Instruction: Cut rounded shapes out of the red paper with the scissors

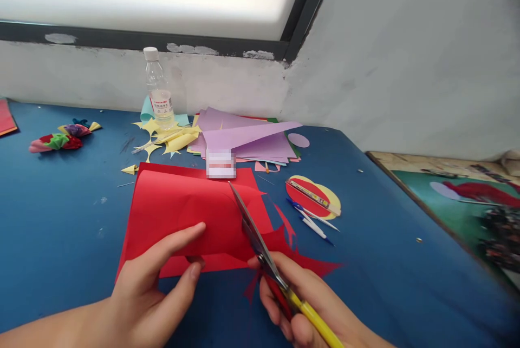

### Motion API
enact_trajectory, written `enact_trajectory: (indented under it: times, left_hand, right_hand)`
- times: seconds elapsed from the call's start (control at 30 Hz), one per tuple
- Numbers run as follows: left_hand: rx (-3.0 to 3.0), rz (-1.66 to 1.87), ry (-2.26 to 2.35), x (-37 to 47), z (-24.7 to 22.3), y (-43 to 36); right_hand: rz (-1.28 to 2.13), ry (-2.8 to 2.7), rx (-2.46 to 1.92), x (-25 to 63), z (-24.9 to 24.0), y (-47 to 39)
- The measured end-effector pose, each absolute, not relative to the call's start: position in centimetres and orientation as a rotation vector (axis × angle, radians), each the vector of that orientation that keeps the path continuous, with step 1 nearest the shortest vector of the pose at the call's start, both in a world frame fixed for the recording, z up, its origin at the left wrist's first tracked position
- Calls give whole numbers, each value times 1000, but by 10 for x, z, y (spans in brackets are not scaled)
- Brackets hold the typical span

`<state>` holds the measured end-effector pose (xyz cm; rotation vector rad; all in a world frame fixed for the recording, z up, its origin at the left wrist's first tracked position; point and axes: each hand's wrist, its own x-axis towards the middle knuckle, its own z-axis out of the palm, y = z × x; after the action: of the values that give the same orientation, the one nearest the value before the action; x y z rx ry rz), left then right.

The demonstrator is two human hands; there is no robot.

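Observation:
A sheet of red paper (179,204), its near part curled up, lies before me on another red sheet (244,175). My left hand (158,277) holds the curled sheet at its near edge, forefinger on top and another fingertip partly hidden under it. Thumb and forefinger stand apart. My right hand (300,299) grips scissors (260,245) with yellow and red handles. Their blades point away from me over the right side of the red paper and look nearly closed. Jagged red scraps (312,264) lie beside and beneath the scissors.
Purple sheets (252,139), yellow scraps (179,139) and a water bottle (160,93) stand or lie along the wall. On the right are red and yellow ovals (311,191) under a utility knife (312,196), with pens (312,223) nearby. Fabric scrunchies (60,141) lie left.

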<state>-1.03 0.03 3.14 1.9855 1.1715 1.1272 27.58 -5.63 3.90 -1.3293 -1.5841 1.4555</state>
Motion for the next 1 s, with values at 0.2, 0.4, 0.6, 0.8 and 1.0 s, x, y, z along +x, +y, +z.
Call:
enact_trajectory:
  times: [0.2, 0.4, 0.6, 0.8, 1.0]
  left_hand:
    - [1957, 1149, 1154, -12, 30, -2]
    - [1987, 1163, 1154, -12, 31, -1]
    - [2033, 1180, 1042, -11, 37, 1]
    - [1974, 1179, 1110, -10, 35, 1]
    - [1853, 1129, 1014, -9, 36, 1]
  right_hand:
    - [1600, -1590, -1141, 273, 23, -52]
    - [1545, -1537, -1256, 271, 21, -56]
    - [1569, -1546, -1253, 276, 22, -61]
    - [1633, -1540, -1220, 279, 29, -61]
    - [1688, -1454, -1155, 277, 26, -60]
